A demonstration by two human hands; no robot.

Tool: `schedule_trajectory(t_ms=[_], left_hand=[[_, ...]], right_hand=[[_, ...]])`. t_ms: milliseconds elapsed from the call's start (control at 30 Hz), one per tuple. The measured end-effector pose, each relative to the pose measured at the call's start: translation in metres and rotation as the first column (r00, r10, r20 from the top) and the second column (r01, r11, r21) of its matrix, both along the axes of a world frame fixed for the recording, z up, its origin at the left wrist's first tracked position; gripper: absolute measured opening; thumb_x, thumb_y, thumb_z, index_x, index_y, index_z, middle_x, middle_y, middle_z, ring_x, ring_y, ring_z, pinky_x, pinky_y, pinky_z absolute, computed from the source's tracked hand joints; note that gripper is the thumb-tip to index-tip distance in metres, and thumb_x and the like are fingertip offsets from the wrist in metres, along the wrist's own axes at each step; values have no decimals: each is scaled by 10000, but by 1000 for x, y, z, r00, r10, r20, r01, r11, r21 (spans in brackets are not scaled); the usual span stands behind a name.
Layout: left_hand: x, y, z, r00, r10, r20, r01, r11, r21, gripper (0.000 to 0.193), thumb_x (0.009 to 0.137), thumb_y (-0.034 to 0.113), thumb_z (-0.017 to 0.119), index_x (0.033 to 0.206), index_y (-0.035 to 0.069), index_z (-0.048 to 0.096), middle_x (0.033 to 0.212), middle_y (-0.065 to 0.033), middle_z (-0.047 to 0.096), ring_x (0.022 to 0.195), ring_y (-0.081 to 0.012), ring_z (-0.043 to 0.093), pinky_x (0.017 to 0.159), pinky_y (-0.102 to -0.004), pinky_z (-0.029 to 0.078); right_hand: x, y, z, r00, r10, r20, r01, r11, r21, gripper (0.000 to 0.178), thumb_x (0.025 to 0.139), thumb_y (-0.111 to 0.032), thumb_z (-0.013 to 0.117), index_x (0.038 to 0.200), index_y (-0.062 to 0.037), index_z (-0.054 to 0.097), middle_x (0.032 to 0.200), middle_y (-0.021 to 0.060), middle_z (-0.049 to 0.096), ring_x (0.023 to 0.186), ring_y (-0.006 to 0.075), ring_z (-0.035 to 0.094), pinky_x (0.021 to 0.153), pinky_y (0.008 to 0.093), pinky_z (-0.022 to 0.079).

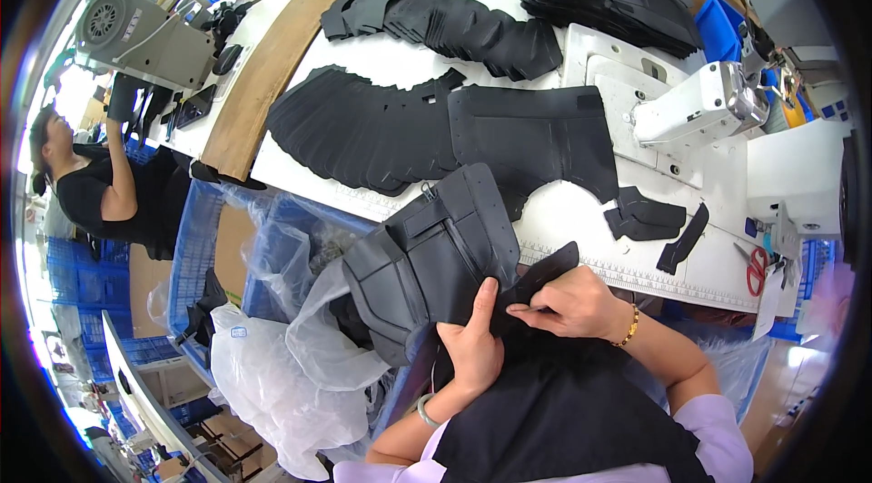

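I have one black pocketed piece before me, at the near edge of the white table, reaching up and left from the two hands. Its lower right corner lies at the left hand, whose thumb presses on top; the fingers beneath are hidden from me, but the grip looks closed. The right hand, just beside it, is curled, thumb and forefinger pinched on one narrow black flap; I cannot tell whether the flap belongs to the same piece. One gold bracelet circles the right wrist, one pale bangle the left. Beyond the piece I see two fanned rows of black cutouts, one nearer and one farther, too overlapped to count, and one broad black panel. To the right lie one slim black strip, one pair of red-handled scissors and one white sewing machine. On the left are one wooden board and, farther off, one co-worker in black.
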State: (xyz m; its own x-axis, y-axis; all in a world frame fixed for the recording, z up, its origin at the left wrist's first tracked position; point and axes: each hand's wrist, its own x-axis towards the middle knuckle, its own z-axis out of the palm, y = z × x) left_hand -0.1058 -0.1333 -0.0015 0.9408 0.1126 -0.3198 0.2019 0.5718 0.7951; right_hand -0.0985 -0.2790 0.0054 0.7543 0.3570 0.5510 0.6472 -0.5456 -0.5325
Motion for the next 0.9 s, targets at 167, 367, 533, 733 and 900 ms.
schedule_trajectory(t_ms=[167, 367, 533, 733, 900], left_hand=[[-1, 2, -8, 994, 77, 77, -85, 991, 104, 216, 879, -10, 571, 1094, -23, 571, 1028, -80, 620, 892, -149, 604, 779, -272, 492], [-8, 6, -8, 993, 65, 99, -76, 991, 113, 201, 892, 8, 564, 1089, -34, 569, 1016, -72, 620, 875, -137, 597, 762, -263, 484], [-15, 13, -8, 996, -92, 14, 89, 985, 147, 224, 879, 32, 582, 1091, -38, 564, 1018, -81, 613, 885, -133, 584, 775, -249, 462], [-15, 15, 3, 917, -346, 200, 301, 927, 222, 237, 860, 6, 611, 1089, -36, 571, 988, -43, 610, 888, -93, 565, 762, -215, 450], [-18, 14, 2, 916, -341, 212, 256, 903, 345, 181, 881, 4, 592, 1056, -41, 585, 952, -38, 617, 853, -76, 568, 719, -196, 449]], right_hand=[[-3, -3, 22, 939, -16, -345, 23, 1000, 16, 264, 789, -195, 720, 673, -64, 523, 533, 45, 504, 430, 218, 499, 424, 297, 401], [0, -9, 51, 909, -33, -416, 49, 998, 28, 277, 786, -182, 714, 1027, -79, 623, 887, 48, 590, 665, 143, 625, 520, 277, 483], [14, -3, 24, 952, 109, -284, -128, 991, -48, 215, 793, -136, 701, 968, -63, 600, 968, 22, 519, 648, 141, 595, 513, 272, 479], [17, 0, 22, 837, 250, -487, -120, 952, 282, 157, 836, -64, 645, 884, -45, 497, 948, 49, 504, 665, 189, 540, 606, 280, 464], [19, -2, 14, 842, 359, -402, -200, 900, 387, 171, 838, -19, 614, 907, -35, 458, 911, 68, 501, 650, 200, 527, 599, 270, 453]])
